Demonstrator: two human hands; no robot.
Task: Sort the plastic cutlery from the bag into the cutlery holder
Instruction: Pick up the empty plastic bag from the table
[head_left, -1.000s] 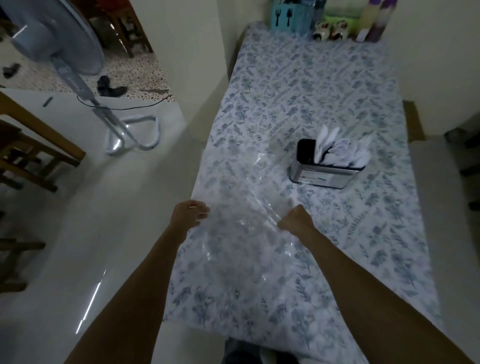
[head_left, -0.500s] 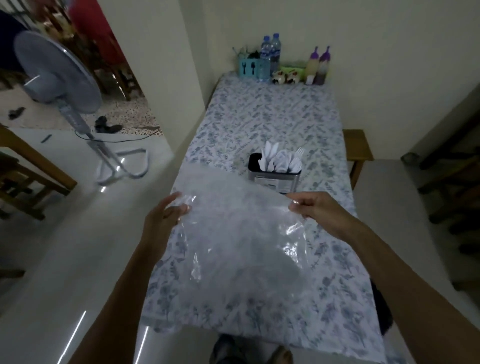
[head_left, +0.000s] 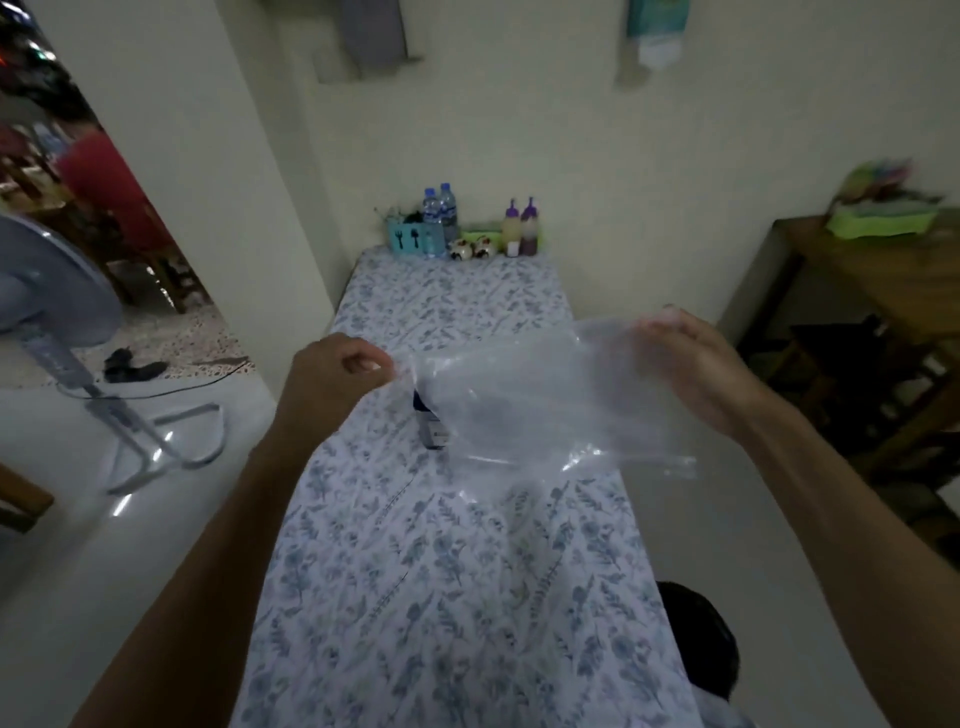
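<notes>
Tabletop (head_left: 457, 597) cloth with a blue leaf print fills the near view, and a dark rounded object (head_left: 701, 639) is seen just off its near right edge. Above the middle of the tabletop a clear bag (head_left: 540, 405) is held up in the air and stretched between both hands. The bag's left edge is pinched by the left hand (head_left: 332, 379), whose fingers are curled in tightly. The bag's upper right corner is gripped by the right hand (head_left: 691, 369), thumb side toward the plastic. No cutlery can be made out inside the bag; it appears empty, though blur makes this uncertain. Behind the bag, partly hidden by it, the holder (head_left: 431, 426) stands on the tabletop near the middle; only its left side shows, and its contents cannot be seen. At the far edge, against the wall, water bottles (head_left: 440, 208), sauce bottles (head_left: 521, 228) and a teal box (head_left: 413, 239) are lined up.

Sorting is judged to be at or near its end, with the emptied bag being checked or handled. Next, the bag would need to be set aside and the holder's compartments confirmed.
</notes>
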